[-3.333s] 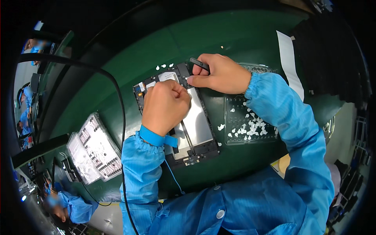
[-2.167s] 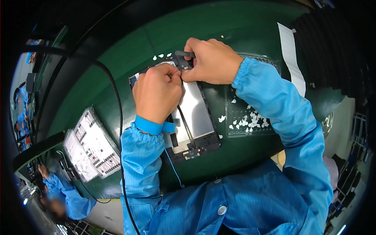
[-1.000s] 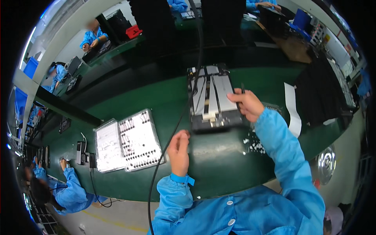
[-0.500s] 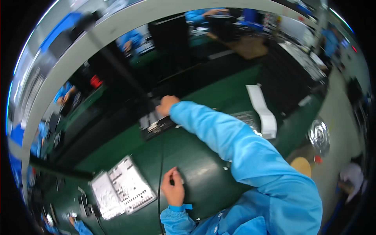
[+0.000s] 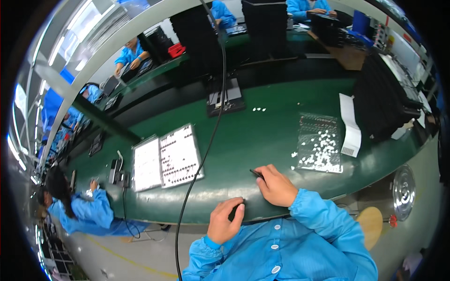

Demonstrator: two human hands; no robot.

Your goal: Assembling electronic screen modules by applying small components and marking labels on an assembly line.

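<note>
Near the table's front edge, my left hand [image 5: 225,220] is curled, thumb and fingers almost meeting around something small and dark that I cannot make out. To its right and slightly farther in, my right hand [image 5: 277,186] pinches a short, slim dark piece [image 5: 256,173] between thumb and fingers; its exact kind does not show. Both hands are over the green table [image 5: 267,140]. Farther off lies a black flat case [image 5: 231,106] with grey parts on it. A clear sheet [image 5: 307,133] strewn with small white pieces [image 5: 323,150] lies to the right.
Two white trays [image 5: 180,154] with rows of dark small parts lie left. A black cable [image 5: 206,154] hangs across the view. A white paper strip [image 5: 349,126] lies beside tall black stacks [image 5: 384,93]. A co-worker [image 5: 79,210] sits at the left; others work across the table.
My right hand has drawn back from the black case to the front edge and now holds the dark piece. My left hand stays near the edge. The view has turned.
</note>
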